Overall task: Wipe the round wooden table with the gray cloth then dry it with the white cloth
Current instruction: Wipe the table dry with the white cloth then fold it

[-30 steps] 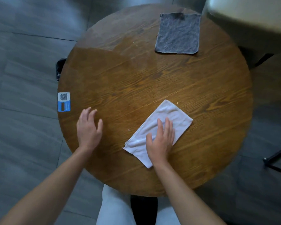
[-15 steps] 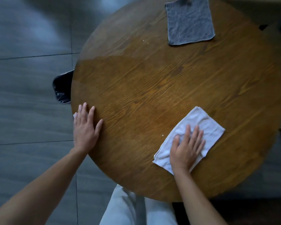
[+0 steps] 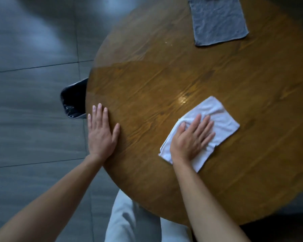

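The round wooden table (image 3: 164, 84) fills the right of the view. A folded white cloth (image 3: 219, 116) lies on its near middle. My right hand (image 3: 192, 138) presses flat on that cloth, fingers spread, covering its near half. My left hand (image 3: 100, 131) lies flat and open on the table's left edge, holding nothing. The gray cloth (image 3: 217, 21) lies spread flat at the table's far side, apart from both hands.
A black bin lined with a plastic bag (image 3: 73, 100) stands on the gray tiled floor (image 3: 33, 119), partly under the table's left edge. My light trousers (image 3: 129, 220) show below the table's near edge.
My view has swung left, so the table sits further right. My right hand and the white cloth have slid a little away over the tabletop. My left hand has settled flat on the table's edge.
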`<state>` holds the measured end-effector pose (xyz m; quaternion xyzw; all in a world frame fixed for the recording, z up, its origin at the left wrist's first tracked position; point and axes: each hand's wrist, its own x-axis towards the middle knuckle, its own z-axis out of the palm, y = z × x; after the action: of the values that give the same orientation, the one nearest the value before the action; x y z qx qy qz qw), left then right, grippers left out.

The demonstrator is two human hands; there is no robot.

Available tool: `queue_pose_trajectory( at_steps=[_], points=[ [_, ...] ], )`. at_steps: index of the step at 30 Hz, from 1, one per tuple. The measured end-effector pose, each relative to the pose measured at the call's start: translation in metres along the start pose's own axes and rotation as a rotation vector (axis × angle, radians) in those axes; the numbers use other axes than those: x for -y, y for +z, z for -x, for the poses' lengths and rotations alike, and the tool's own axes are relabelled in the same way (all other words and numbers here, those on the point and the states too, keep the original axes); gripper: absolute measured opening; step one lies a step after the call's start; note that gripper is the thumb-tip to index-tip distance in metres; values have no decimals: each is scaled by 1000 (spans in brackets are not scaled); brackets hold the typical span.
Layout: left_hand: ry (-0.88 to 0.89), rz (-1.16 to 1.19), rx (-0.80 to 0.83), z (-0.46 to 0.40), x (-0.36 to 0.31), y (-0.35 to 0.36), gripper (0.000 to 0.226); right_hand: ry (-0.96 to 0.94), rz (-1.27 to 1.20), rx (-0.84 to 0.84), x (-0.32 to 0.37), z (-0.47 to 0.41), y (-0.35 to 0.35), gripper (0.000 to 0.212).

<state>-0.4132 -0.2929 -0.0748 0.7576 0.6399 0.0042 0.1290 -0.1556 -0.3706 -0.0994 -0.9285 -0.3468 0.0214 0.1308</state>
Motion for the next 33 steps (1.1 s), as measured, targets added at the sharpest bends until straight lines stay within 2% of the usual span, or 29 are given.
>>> queue_pose_trajectory(
  at_steps=[5,9,11,17,20,25,28,33],
  points=[
    [50,25,-25,0,7,4,74,-54,-8,50,106,-82,32,64],
    [98,42,-55,3,14,8,73,-152,-13,122,176,-109,47,65],
    [107,71,-80,3,15,9,72,-283,-26,160,201,-108,54,65],
    [70,247,-126,27,32,11,71,-883,-44,250,240,-47,65,59],
    [31,258,-127,56,46,13,70,-1127,-68,288,230,-2,61,54],
    [-120,344,-206,83,64,11,66,-1381,-91,331,174,44,40,49],
    [-155,380,-244,67,70,3,64,-1449,-67,379,126,71,19,52],
    [-1,216,-194,-10,60,-6,62,-1418,-1,429,6,86,-21,56]
  ],
)
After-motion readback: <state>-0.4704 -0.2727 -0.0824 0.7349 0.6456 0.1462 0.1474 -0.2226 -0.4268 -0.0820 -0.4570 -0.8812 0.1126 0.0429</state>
